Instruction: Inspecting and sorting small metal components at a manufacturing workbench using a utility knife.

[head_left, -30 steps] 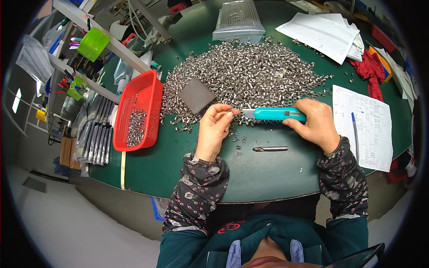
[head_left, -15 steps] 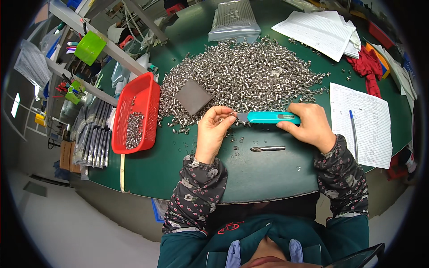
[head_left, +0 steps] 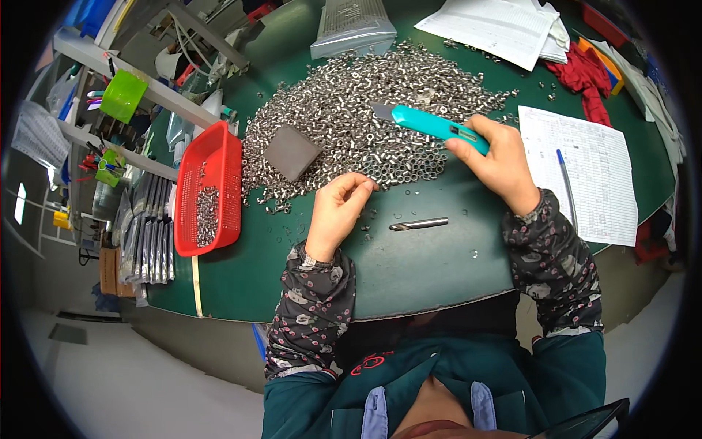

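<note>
A teal utility knife is gripped in my right hand, its blade pointing left over the heap of small metal rings. My left hand is pinched closed at the near edge of that heap; whatever lies between the fingertips is too small to make out. Knife and left hand are apart. On the green table in front of both hands lies a metal drill bit. A dark grey square block rests on the heap's left side.
Left of the heap stands a red plastic basket with some rings inside. A written sheet with a blue pen lies at the right. Farther back are a clear bag, papers and a red cloth.
My right hand has lifted the knife up and away from my left fingers, and the blade has swung over the heap. My left hand remains pinched near the heap's edge. The view has shifted slightly.
</note>
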Tool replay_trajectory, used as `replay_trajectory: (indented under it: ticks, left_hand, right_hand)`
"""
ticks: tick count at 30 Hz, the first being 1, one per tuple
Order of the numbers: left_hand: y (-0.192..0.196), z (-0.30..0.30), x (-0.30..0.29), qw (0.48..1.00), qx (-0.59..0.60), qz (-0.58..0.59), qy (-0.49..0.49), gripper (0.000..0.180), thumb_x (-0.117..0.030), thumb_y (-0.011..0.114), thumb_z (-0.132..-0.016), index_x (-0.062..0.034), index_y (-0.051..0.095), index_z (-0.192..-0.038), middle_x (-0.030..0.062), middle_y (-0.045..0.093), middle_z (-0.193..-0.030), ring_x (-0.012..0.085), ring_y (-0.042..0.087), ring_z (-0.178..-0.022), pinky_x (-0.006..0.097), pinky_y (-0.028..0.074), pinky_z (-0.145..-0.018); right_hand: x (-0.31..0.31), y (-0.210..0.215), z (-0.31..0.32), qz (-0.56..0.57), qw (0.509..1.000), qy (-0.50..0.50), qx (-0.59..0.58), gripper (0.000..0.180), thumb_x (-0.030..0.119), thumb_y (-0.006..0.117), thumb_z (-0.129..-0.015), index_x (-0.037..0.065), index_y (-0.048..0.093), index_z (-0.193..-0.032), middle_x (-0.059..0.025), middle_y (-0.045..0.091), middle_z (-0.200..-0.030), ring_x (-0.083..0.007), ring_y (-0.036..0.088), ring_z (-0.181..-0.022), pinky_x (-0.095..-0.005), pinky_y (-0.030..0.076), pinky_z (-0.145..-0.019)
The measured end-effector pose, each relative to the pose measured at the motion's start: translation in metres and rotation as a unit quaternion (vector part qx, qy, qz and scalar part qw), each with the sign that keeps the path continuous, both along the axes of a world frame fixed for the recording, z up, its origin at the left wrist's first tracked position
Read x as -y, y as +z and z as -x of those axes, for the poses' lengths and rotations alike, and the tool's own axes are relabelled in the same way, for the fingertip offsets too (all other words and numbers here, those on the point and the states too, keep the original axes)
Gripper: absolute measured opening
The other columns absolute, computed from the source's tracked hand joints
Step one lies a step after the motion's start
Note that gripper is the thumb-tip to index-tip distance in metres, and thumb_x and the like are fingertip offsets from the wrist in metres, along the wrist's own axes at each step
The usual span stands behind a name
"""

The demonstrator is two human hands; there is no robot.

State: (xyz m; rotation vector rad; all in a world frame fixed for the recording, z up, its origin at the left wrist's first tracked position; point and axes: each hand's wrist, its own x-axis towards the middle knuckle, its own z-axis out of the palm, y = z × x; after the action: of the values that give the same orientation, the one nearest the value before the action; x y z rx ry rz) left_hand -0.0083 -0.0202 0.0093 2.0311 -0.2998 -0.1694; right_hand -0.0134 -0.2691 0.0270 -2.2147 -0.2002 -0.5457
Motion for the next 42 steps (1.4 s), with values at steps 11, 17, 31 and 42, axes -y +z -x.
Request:
replay_trajectory:
  ticks: [11,17,31,42]
  left_hand:
    - [0.026,-0.004,0.038,0.974,-0.178,0.140,-0.008,0.014,-0.013,0.042,-0.087,-0.0037,0.053,-0.090,-0.0046,0.041,-0.061,0.0010,0.032,-0.047,0.014,0.021,-0.038]
    - [0.025,0.003,0.032,0.972,-0.145,0.183,0.035,0.017,-0.015,0.042,-0.089,-0.0050,0.052,-0.098,-0.0066,0.039,-0.061,-0.0005,0.029,-0.047,0.014,0.021,-0.039]
    - [0.022,-0.001,-0.028,0.971,0.129,0.078,0.185,0.020,-0.005,0.058,-0.078,-0.0004,0.055,-0.097,-0.0080,0.035,-0.058,0.0011,0.030,-0.052,0.016,0.026,-0.047]
    - [0.005,-0.004,-0.048,0.960,0.138,0.107,0.221,0.019,-0.005,0.058,-0.078,0.0007,0.055,-0.096,-0.0080,0.036,-0.058,0.0011,0.032,-0.053,0.017,0.026,-0.047]
  right_hand:
    - [0.002,0.000,0.001,-0.045,0.999,0.003,0.009,0.038,0.041,0.063,-0.071,0.005,0.053,-0.065,-0.0127,0.050,-0.053,-0.0283,0.053,-0.049,-0.0354,0.038,-0.045]
    - [0.001,-0.002,0.002,-0.030,0.999,0.004,-0.031,0.041,0.043,0.062,-0.071,0.004,0.053,-0.065,-0.0128,0.050,-0.053,-0.0292,0.053,-0.050,-0.0354,0.038,-0.046]
    - [0.001,-0.013,-0.005,-0.129,0.988,0.067,-0.057,0.035,0.038,0.053,-0.082,0.003,0.054,-0.077,-0.0038,0.048,-0.055,-0.0114,0.046,-0.052,-0.0268,0.037,-0.049]
    - [-0.007,-0.005,0.004,-0.193,0.962,0.115,-0.157,0.031,0.032,0.045,-0.088,0.005,0.047,-0.073,0.0017,0.044,-0.050,-0.0058,0.040,-0.044,-0.0226,0.033,-0.041]
